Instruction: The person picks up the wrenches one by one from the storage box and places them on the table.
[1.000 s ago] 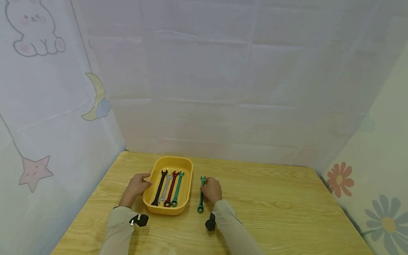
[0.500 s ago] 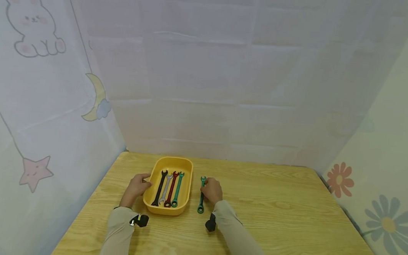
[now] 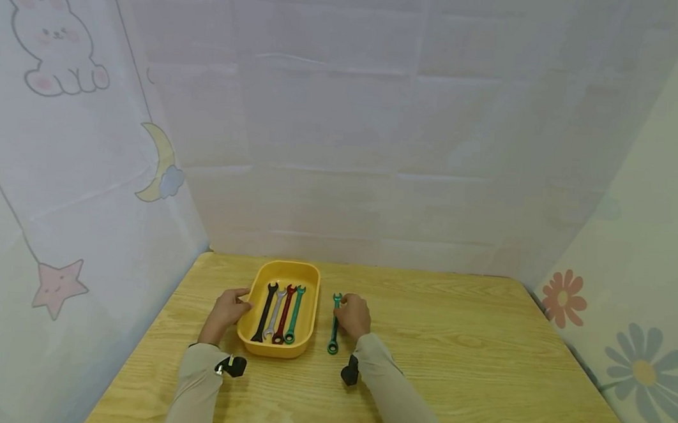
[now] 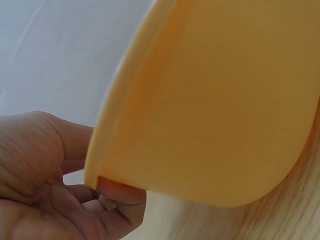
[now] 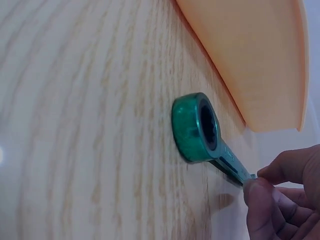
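In the head view my left hand (image 3: 227,310) is at the left side of a yellow plastic tray (image 3: 274,351), gripping its rim with thumb and curled fingers, as the left wrist view shows. Inside lie a black wrench (image 3: 264,313), a silver wrench (image 3: 277,312), a red wrench (image 3: 284,314) and a green wrench (image 3: 295,314), side by side. Just right of the tray, my right hand (image 3: 354,316) pinches the shaft of another green wrench (image 3: 333,339) between thumb and fingertip. Its ratchet ring end (image 5: 190,129) points toward the camera, low over the table.
A light wood-grain table (image 3: 469,359) carries everything, with bare wood to the right. Behind it stands a pale sheet wall (image 3: 377,143), and printed side sheets close in the left and right. Both wrists wear a small black camera (image 3: 350,370).
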The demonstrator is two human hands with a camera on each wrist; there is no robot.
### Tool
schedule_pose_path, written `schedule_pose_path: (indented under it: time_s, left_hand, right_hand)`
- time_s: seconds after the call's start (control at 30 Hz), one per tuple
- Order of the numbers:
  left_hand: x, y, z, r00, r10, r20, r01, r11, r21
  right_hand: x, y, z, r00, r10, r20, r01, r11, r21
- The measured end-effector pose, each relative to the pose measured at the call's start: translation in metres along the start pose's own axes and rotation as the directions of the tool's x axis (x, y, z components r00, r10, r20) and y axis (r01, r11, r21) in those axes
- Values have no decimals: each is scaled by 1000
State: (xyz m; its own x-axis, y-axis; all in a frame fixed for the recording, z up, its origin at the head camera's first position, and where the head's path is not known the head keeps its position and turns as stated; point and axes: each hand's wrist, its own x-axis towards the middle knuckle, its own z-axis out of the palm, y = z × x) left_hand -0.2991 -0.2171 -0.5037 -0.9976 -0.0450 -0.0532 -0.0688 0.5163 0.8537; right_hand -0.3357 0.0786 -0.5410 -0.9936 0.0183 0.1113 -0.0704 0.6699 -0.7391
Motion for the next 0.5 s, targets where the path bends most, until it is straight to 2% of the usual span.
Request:
schedule_pose_path:
  time_s: [0.2,0.5]
  left_hand:
    - [0,-1,0,1000,6,6,-6,1000,-11]
    - [0,0,0,1000,19,2,-19,1000,-1]
  right_hand:
    - [-1,-1,-1,999,-23,-27,23,1000,3]
    - [0,-1,-3,996,-61,-63,65,995,73]
